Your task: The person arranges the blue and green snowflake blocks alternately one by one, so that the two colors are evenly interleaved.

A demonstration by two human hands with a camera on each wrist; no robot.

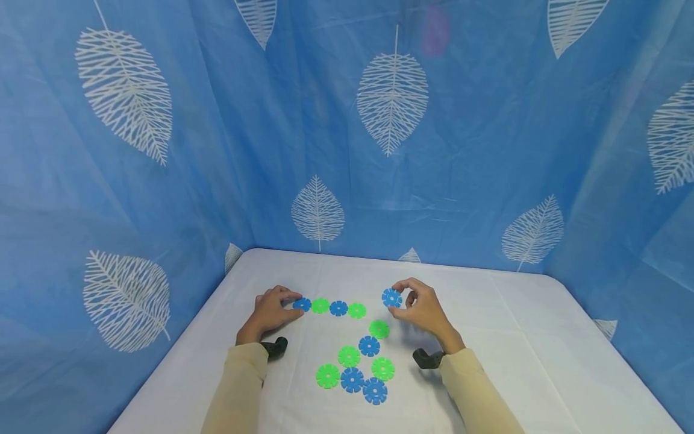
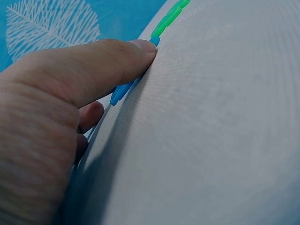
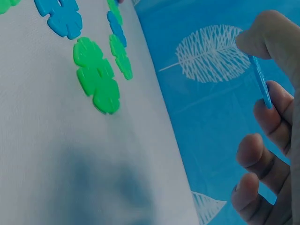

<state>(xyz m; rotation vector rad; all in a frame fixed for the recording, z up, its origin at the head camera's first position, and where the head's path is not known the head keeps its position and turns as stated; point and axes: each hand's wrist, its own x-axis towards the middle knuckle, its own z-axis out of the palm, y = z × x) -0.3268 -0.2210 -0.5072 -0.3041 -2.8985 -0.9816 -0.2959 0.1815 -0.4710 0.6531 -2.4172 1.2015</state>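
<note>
Left hand [image 1: 270, 310] low, apparently in a pinch, fingers [image 2: 92, 117] partly hidden; right hand [image 1: 424, 308] aloft, thumb [image 1: 400, 313] opposite forefinger [image 1: 405, 284].

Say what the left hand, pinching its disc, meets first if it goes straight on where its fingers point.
Likely the green disc next in the row, just past the blue disc that the left hand pinches. Whether those two discs touch is unclear.

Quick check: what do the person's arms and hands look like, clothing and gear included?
The left hand and right hand are ungloved. The left sleeve and right sleeve are plain beige; each wrist carries a dark, stubby, rounded fitting.
</note>
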